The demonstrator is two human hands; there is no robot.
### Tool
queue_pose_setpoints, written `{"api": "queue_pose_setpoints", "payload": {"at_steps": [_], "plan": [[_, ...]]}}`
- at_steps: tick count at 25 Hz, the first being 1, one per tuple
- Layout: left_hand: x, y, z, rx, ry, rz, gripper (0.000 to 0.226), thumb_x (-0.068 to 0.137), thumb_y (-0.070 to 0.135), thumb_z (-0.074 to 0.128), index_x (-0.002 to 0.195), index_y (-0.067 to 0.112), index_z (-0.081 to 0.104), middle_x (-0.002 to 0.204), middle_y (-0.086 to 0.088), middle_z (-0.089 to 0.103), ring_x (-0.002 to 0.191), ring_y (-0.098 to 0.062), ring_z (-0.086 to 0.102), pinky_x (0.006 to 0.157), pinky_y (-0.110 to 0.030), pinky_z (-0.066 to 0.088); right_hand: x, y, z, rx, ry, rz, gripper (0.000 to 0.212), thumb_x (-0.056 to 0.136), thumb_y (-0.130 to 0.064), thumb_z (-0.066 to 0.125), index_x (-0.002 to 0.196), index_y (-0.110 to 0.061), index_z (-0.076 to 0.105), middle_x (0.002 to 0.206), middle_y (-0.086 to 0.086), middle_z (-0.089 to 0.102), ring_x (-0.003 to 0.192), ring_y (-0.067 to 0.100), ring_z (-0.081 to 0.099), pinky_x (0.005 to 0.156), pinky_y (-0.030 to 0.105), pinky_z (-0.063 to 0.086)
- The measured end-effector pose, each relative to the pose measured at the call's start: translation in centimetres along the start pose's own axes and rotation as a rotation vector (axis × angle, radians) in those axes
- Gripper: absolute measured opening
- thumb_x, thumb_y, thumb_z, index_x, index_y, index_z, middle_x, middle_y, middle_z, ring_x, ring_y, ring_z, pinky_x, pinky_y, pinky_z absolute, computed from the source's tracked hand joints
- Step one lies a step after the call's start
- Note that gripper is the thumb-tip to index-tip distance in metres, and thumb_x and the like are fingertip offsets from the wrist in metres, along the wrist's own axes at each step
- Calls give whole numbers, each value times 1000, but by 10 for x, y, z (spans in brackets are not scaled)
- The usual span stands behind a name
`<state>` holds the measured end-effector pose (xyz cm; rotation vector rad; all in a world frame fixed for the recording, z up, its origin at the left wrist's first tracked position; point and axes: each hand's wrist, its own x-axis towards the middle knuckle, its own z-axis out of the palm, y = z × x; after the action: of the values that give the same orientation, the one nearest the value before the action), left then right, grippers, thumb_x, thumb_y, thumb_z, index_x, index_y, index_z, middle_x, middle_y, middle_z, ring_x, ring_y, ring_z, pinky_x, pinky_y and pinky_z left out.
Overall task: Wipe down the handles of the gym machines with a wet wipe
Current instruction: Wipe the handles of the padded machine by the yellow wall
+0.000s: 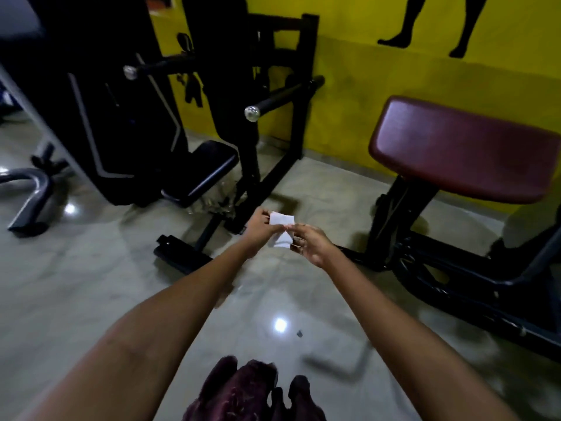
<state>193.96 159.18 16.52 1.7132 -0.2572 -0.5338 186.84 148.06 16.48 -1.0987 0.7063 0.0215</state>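
Both hands, left hand and right hand, pinch a white wet wipe (seemingly folded) above the floor.

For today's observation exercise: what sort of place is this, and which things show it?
Most likely a gym: a maroon padded bench, a black weight machine with chrome-capped handles, and a yellow wall with an athlete silhouette.
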Motion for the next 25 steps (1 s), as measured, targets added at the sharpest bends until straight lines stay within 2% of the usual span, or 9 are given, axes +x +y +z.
{"api": "queue_pose_setpoints", "payload": {"at_steps": [3, 6, 8, 10, 13, 15, 18, 20, 25], "plan": [[13, 5, -34, 28, 81, 62, 34, 79, 2, 71, 85, 16, 41, 83, -4, 54, 78, -17, 54, 58, -17, 45, 13, -11, 37, -11, -25, -14, 5, 88, -6, 57, 90, -11, 59, 74, 4, 65, 62, 11, 61, 52, 19, 49], [39, 15, -67, 83, 190, 168, 40, 82, 2, 68, 72, 19, 34, 71, 2, 42, 65, -8, 42, 52, -9, 37, 35, -32, 76, -23, -23, -36, 17, 91, -4, 52, 78, -14, 57, 49, -5, 63, 42, 4, 58, 54, 21, 47], [61, 23, -86, 102, 232, 236, 36, 85, 0, 64, 70, 17, 36, 69, 4, 40, 63, -6, 39, 53, -10, 35, 51, -49, 100, -12, 6, -56, 18, 91, -3, 52, 78, -14, 57, 50, -5, 65, 44, 6, 60, 50, 19, 48], [85, 35, -102, 115, 223, 273, 20, 85, -1, 62, 76, 12, 50, 72, 1, 52, 69, -8, 49, 57, -13, 37, 66, -67, 121, -4, 34, -69, 19, 91, -2, 52, 77, -13, 57, 53, -2, 64, 50, 10, 59, 47, 18, 46], [129, 48, -117, 76, 163, 291, 16, 85, -4, 59, 95, 5, 66, 90, -7, 64, 85, -15, 58, 65, -4, 43, 89, -91, 139, 26, 64, -102, 19, 91, -1, 50, 76, -11, 57, 46, -3, 63, 41, 7, 59, 45, 17, 47], [154, 56, -121, 40, 136, 281, 18, 85, -4, 58, 97, 6, 67, 93, -7, 65, 87, -15, 59, 69, -6, 46, 108, -104, 146, 78, 98, -125, 15, 90, -1, 52, 79, -11, 58, 47, -2, 64, 42, 8, 59, 52, 20, 50], [186, 62, -116, -31, 110, 262, 18, 84, -4, 59, 96, 8, 66, 93, -10, 65, 87, -19, 60, 80, -28, 51, 137, -120, 148, 138, 149, -148, 8, 88, -2, 56, 93, -8, 59, 56, 2, 67, 47, 11, 61, 57, 24, 51], [202, 65, -110, -31, 122, 268, 16, 84, -3, 59, 95, 8, 63, 93, -11, 63, 86, -20, 58, 82, -36, 50, 153, -131, 146, 153, 154, -163, 8, 87, -2, 57, 92, -8, 60, 57, 2, 67, 48, 11, 62, 52, 21, 51], [262, 84, -88, 72, 200, 381, 19, 80, 1, 64, 92, 11, 54, 89, -7, 58, 82, -17, 52, 69, -21, 40, 212, -171, 126, 105, 113, -202, 8, 87, -5, 57, 90, -12, 60, 62, 2, 68, 52, 11, 62, 49, 18, 49]]}}
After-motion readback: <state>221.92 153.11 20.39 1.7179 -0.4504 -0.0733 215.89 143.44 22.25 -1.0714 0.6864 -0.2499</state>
